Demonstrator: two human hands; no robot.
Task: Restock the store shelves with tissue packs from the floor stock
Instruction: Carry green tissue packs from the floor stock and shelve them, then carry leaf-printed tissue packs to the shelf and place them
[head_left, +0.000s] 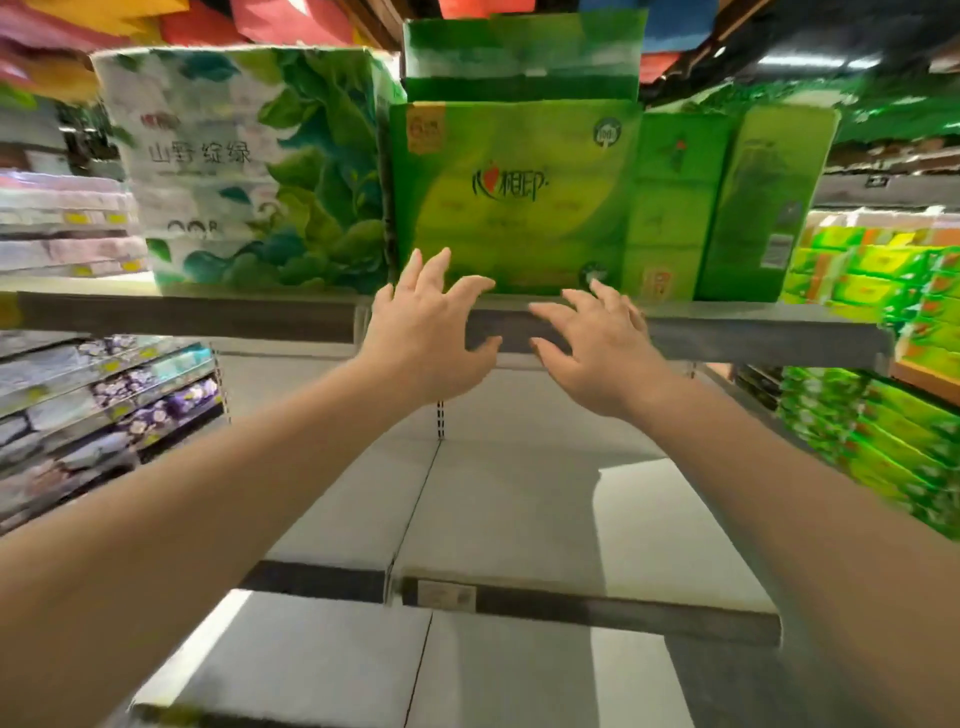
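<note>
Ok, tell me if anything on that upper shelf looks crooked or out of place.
One thing: the green pack stacked on the big green pack looks tilted, not squared with it. The leaf-print pack and the narrow green packs stand upright on the shelf. Both hands are open, holding nothing.

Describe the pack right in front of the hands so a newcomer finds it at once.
Start at the upper shelf. On it, centred, stands the bright green pack. Unlike the white leafy pack to its left, it is plain green with dark lettering.
</note>
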